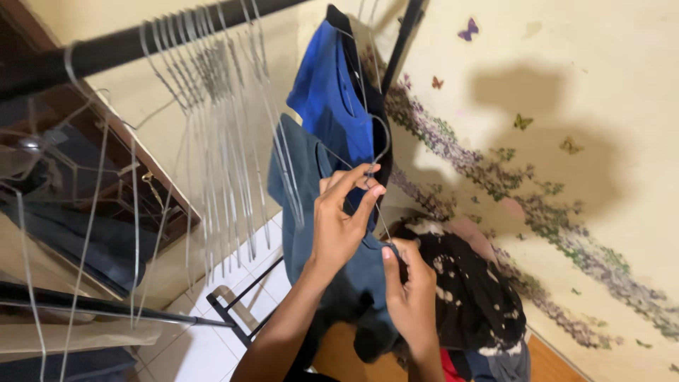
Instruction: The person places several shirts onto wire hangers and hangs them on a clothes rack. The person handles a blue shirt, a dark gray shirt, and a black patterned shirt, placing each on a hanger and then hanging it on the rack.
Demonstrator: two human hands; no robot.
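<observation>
Head view, frame centre: left hand pinched on a wire hanger at its neck; right hand clamped on the grey-blue shirt draped there. Blue shirt behind; empty hangers on the rail, upper left.

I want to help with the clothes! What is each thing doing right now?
Left hand: pinching the wire hanger's neck.
Right hand: gripping the dark grey shirt.
Wire hanger: off the rail, inside the shirt.
Dark grey shirt: held up, partly on the hanger.
Blue shirt: hanging.
Empty hangers: hanging on the rail.
Clothes pile: heaped, unhung.
</observation>
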